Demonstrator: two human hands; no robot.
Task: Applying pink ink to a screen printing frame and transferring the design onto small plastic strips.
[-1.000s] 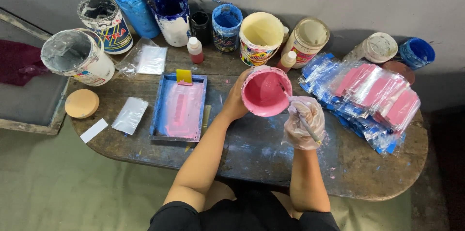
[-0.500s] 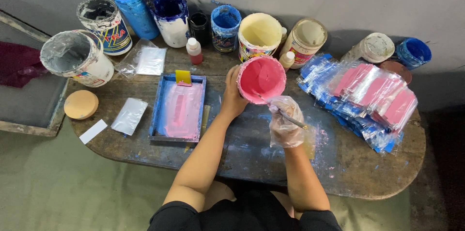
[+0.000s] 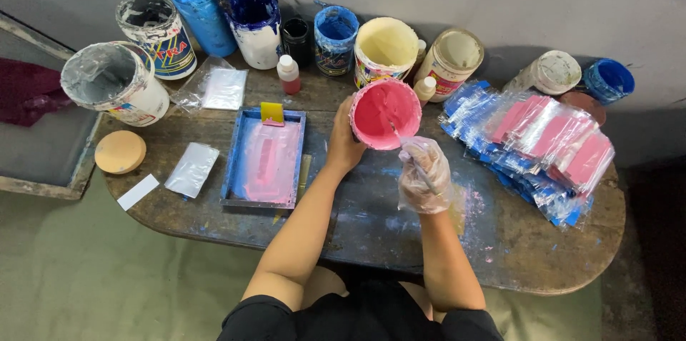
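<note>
My left hand [image 3: 344, 146] grips the round pink-paint plastic tub [image 3: 384, 113]; my gloved right hand [image 3: 423, 175] holds a thin stirring stick [image 3: 401, 142] in it.

Pink paint tub [image 3: 386, 114]: round container, tilted so its open mouth faces up toward the camera, interior fully coated in pink paint, sitting at the middle of the worn wooden table. The left hand grips its left wall from outside. Thin stirring stick [image 3: 401, 142]: pale, slender, its upper end dipping into the tub at the lower right rim, its lower end hidden in the right hand, which wears a clear plastic glove.
</note>
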